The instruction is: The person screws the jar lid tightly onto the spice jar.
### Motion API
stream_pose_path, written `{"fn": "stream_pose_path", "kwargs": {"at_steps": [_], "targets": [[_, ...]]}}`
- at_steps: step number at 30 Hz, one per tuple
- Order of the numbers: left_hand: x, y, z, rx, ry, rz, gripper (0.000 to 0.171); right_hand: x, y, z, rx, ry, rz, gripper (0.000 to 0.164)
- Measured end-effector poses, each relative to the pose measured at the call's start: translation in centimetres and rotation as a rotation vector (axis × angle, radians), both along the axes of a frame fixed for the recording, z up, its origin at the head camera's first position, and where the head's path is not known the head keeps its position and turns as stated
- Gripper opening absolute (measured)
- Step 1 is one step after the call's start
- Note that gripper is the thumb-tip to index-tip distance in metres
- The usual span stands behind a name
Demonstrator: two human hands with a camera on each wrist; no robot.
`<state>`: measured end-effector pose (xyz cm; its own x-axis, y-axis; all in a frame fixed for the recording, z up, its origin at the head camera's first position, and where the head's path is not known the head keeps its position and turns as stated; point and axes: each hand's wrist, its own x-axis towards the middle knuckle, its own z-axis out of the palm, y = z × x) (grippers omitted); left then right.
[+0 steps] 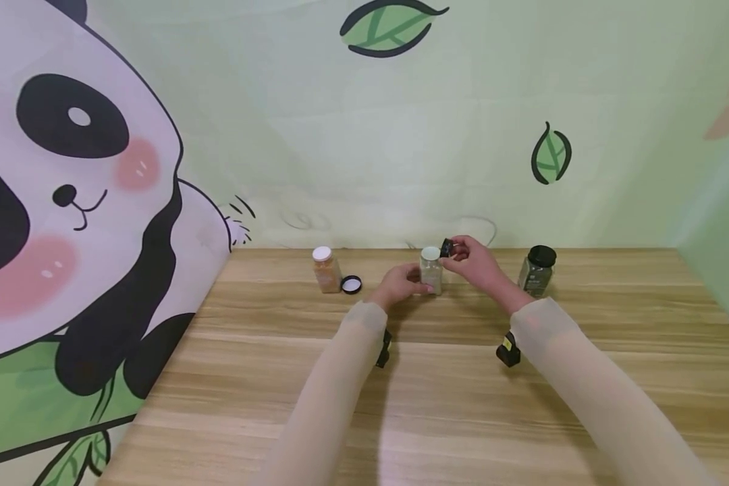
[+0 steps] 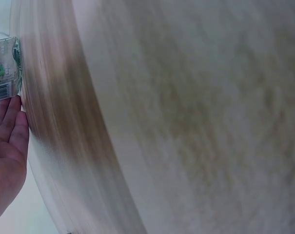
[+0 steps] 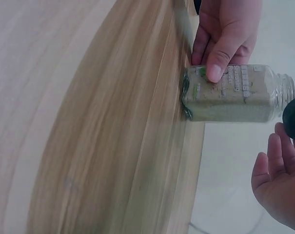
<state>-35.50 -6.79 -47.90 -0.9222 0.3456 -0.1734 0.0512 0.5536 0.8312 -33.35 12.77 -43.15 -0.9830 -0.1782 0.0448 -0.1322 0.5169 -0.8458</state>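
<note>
A clear glass spice jar [image 1: 431,278] of pale greenish-beige powder stands on the table near its back edge. My left hand [image 1: 397,283] holds it low, thumb across the label and fingers behind. The right wrist view shows the jar [image 3: 235,97] with its threaded neck uncovered by a cap. Just right of the mouth, my right hand [image 1: 476,263] pinches a black screw lid [image 1: 446,248], tilted on edge. In the left wrist view, only part of the jar [image 2: 6,73] shows at the left edge, above the left hand's fingers.
To the left stands a jar of orange contents [image 1: 327,273] with a white top. A black lid [image 1: 352,284] lies beside it, pale inside up. Behind my right wrist is a dark-filled jar [image 1: 536,275] with its black lid on. A printed panda backdrop [image 1: 401,135] borders the wooden table [image 1: 449,405].
</note>
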Motion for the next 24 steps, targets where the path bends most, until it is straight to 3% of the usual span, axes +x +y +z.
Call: {"fn": "stream_pose_path", "kwargs": {"at_steps": [7, 24], "targets": [[-0.1, 0.0, 0.0, -0.003, 0.012, -0.014, 0.06, 0.0, -0.8, 0.2, 0.02, 0.049, -0.004, 0.055], [0.1, -0.1, -0.2, 0.028, -0.012, 0.003, 0.061, -0.7, -1.5, -0.2, 0.068, 0.044, 0.054, 0.054]]}}
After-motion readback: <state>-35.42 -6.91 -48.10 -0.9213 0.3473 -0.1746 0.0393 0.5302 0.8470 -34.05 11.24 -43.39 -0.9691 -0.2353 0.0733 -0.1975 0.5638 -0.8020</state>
